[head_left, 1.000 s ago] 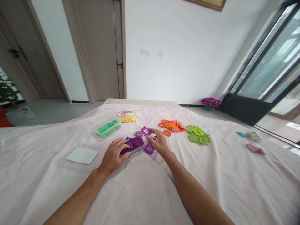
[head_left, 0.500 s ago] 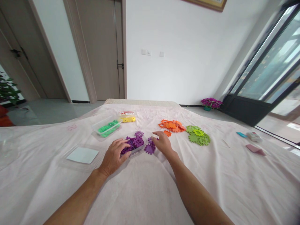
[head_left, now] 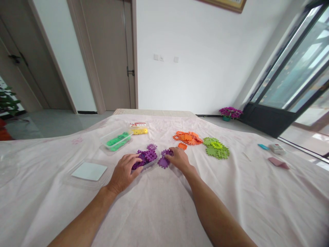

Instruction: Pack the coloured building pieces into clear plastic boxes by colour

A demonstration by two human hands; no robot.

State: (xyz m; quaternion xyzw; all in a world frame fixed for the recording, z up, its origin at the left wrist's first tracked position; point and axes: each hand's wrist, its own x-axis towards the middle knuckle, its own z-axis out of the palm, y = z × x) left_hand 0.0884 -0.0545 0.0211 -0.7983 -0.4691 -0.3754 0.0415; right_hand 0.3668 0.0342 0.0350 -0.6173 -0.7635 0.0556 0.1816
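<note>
The left hand [head_left: 123, 171] lies palm down on the cloth-covered surface [head_left: 159, 206]. Its fingers are loosely bent and apart, their tips resting on the near rim of a clear tray [head_left: 150, 163] without closing around it. The tray holds a heap of purple pieces [head_left: 147, 156]. At 3 o'clock from the tray, just beside it, a few loose purple pieces [head_left: 163, 162] lie on the cloth. The right hand [head_left: 180, 158] has its fingertips down on them; whether the fingers pinch one or only touch cannot be told from this view.

At 11 o'clock from the left hand stands a clear box of green pieces [head_left: 117, 141], and beyond it, at 12 o'clock, a smaller box of yellow pieces [head_left: 138, 129]. At 9 o'clock from the left hand a clear lid [head_left: 88, 171] lies flat. At 12 o'clock from the right hand a single orange piece [head_left: 182, 146] lies near a pile of orange pieces [head_left: 187, 138]. At 2 o'clock, well apart from the hand, is a pile of lime-green pieces [head_left: 216, 149].
</note>
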